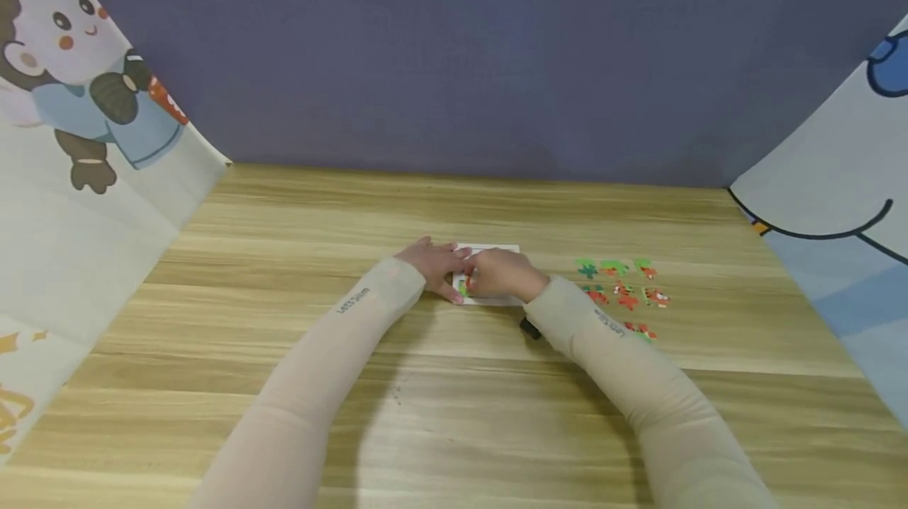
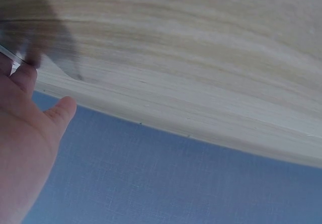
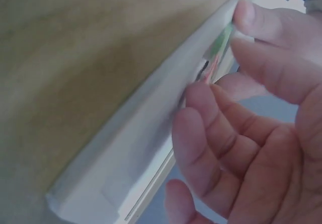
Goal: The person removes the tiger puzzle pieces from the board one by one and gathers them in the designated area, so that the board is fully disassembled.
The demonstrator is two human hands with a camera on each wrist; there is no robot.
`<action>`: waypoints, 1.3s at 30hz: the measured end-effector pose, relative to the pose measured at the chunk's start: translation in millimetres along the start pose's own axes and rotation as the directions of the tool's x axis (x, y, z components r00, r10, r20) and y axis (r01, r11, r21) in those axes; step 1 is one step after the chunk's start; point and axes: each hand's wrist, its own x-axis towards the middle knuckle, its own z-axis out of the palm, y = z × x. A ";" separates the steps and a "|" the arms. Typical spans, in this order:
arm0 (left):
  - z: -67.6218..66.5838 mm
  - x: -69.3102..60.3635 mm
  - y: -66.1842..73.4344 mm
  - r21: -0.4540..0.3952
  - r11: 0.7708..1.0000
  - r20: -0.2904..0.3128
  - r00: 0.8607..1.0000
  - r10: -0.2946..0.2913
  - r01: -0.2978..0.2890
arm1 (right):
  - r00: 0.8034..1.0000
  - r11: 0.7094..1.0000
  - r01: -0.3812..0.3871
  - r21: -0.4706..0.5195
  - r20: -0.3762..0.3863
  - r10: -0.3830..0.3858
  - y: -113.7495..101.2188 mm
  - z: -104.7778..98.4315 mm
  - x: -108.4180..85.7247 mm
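A white puzzle board [image 1: 496,247] lies flat on the table, partly hidden beneath both hands. My left hand [image 1: 434,263] rests at its left edge with fingers spread, the thumb touching the lower left corner. In the right wrist view that thumb [image 3: 271,25] lies against the board's rim. My right hand [image 1: 505,273] is over the board with bent fingers, and its thumb and fingertips hold a green and red puzzle piece [image 3: 217,50] low at the board's left part. How firmly the piece is pinched is partly hidden. Only bare table is near the left hand's thumb [image 2: 63,113] in the left wrist view.
Several loose puzzle pieces [image 1: 627,295], green and orange-red, lie right of the board, some beside the right sleeve. A small black object [image 1: 530,328] shows under the right wrist. The wooden table [image 1: 284,257] meets a dark blue wall [image 1: 461,60] behind.
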 end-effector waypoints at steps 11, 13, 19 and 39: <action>-3.0 -4.1 3.1 -0.003 1.000 -0.013 1.000 0.001 -0.001 | 0.999 0.982 0.021 0.185 -0.030 -0.015 3.6 -1.2 -0.7; -3.0 -4.7 3.0 -0.004 1.000 -0.017 1.000 0.005 -0.005 | 0.999 0.977 0.036 0.210 -0.045 -0.027 3.6 -1.4 -1.1; -2.8 -6.4 2.9 -0.016 1.000 -0.023 1.000 0.009 -0.010 | 0.993 0.957 0.096 0.273 -0.094 -0.073 4.8 -0.1 -2.4; 0.3 2.8 -1.3 -0.015 1.000 -0.004 1.000 0.015 -0.015 | 0.985 0.916 0.152 0.372 -0.138 -0.108 8.8 4.0 -3.5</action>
